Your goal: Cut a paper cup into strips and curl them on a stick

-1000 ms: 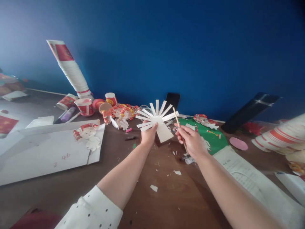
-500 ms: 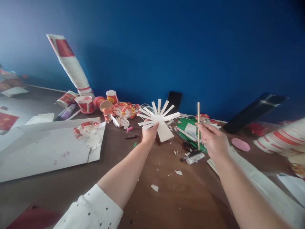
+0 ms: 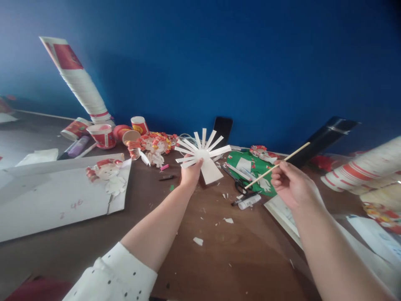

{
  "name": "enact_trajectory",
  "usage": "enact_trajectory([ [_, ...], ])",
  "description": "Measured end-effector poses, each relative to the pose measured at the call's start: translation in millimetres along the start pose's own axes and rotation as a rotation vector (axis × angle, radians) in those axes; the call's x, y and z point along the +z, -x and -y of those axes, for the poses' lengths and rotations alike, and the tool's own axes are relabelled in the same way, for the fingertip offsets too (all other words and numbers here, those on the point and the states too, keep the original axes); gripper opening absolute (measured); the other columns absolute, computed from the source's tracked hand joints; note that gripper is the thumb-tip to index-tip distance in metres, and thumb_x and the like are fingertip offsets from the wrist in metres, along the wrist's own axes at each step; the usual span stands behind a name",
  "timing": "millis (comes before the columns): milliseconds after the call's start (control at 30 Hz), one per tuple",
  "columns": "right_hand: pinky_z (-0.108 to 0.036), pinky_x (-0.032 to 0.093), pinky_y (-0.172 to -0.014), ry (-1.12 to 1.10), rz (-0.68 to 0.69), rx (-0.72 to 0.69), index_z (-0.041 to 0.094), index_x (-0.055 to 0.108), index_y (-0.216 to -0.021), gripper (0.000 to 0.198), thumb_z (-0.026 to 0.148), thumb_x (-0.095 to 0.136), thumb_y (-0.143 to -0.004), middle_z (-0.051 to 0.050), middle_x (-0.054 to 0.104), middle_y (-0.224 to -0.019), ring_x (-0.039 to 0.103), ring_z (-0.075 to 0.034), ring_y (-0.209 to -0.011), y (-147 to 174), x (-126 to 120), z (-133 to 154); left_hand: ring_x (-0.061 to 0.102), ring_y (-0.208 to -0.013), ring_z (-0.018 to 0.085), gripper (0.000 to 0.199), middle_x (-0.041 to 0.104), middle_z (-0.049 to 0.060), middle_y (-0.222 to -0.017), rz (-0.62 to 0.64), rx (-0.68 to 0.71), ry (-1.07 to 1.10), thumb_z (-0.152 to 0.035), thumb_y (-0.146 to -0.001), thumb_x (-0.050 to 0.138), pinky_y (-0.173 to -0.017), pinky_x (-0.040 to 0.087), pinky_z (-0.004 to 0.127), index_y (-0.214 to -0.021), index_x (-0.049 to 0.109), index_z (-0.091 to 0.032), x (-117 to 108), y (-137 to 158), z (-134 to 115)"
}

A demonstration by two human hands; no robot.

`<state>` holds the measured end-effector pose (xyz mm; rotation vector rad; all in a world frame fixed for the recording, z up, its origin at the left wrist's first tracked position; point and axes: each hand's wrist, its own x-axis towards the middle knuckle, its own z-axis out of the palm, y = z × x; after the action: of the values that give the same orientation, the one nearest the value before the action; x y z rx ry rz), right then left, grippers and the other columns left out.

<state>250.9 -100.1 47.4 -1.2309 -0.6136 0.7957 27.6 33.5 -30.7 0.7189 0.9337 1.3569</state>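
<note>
One paper cutout [image 3: 211, 170], strips fanned out, is up above the table [image 3: 219, 263], where I have it pinched between the thumb and fingers of the left hand [image 3: 190, 173]. With the right hand [image 3: 293, 184] I grip a slanting stick [image 3: 263, 176] in the fingertips, apart from the cutout. Near the stick's lower end, my feed shows a white tube [image 3: 249, 202] and a green sheet [image 3: 233, 158].

The fingers of the left hand [image 3: 190, 174] are mostly hidden behind the white paper cut-out with strips [image 3: 211, 172]. Far right of this cut-out, the white-and-red paper-cup stack [image 3: 365, 165] is cut by the picture's edge.
</note>
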Motion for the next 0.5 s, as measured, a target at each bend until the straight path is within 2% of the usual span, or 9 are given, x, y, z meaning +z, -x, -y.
enact_trajectory([
  [100,-0.018,0.036,-0.041,-0.014,0.004,-0.016,0.02,0.069,-0.075,0.022,0.034,0.079,-0.062,0.002,0.058,-0.059,0.049,-0.006,-0.05,0,3,0,0.064,-0.087,0.017,0.033,0.067,0.001,-0.089,0.011,0.076,-0.036,-0.016,-0.061,0.078,-0.08,0.048,0.024,-0.089,0.062,-0.023,0,1,0],
  [267,-0.016,0.036,-0.04,-0.044,0.005,-0.013,0.019,0.068,-0.074,0.024,0.033,0.081,-0.06,0.002,0.058,-0.059,0.05,-0.006,-0.05,-1,5,-3,0.064,-0.087,0.017,0.032,0.068,0.002,-0.088,0.006,0.1,-0.056,-0.017,-0.062,0.077,-0.081,0.048,0.026,-0.09,0.061,-0.022,0,0,2],
  [500,-0.017,0.038,-0.041,0.001,0.055,0.014,0.017,0.069,-0.078,0.029,0.036,0.081,-0.06,0.002,0.058,-0.057,0.049,-0.007,-0.047,4,10,-11,0.064,-0.083,0.016,0.033,0.068,0.003,-0.093,0.032,0.193,-0.222,-0.025,-0.069,0.072,-0.08,0.049,0.029,-0.099,0.059,-0.02,-3,-3,8],
])
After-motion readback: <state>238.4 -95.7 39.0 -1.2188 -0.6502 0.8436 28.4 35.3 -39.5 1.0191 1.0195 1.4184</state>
